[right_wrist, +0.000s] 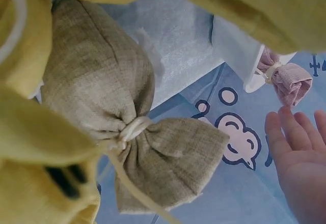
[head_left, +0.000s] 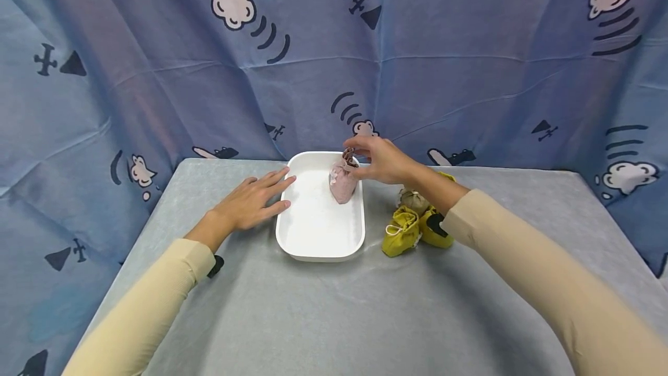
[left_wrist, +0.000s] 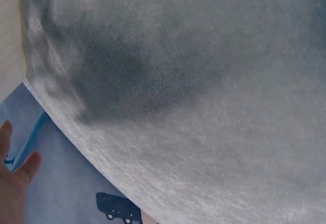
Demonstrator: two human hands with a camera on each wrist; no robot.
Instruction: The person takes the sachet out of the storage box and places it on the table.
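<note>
A pink cloth pouch (head_left: 343,184) with a brownish gathered top is at the far right side of a white tray (head_left: 318,237). My right hand (head_left: 383,159) is at the pouch's top, thumb and fingers spread apart around it. From the right wrist, this hand (right_wrist: 300,158) has fairly straight fingers close to the tied pink pouch (right_wrist: 293,83); whether they touch it I cannot tell. On the tray's left rim, my left hand (head_left: 253,201) rests with fingers spread. Only part of the left hand (left_wrist: 15,183) enters the left wrist view.
Right of the tray, under my right forearm, sit yellow pouches (head_left: 400,232) and a beige one (head_left: 414,201), partly hidden. The beige pouch (right_wrist: 102,66), tied with cord, fills much of the right wrist view. A blue patterned curtain (head_left: 443,74) hangs behind the grey table (head_left: 313,318).
</note>
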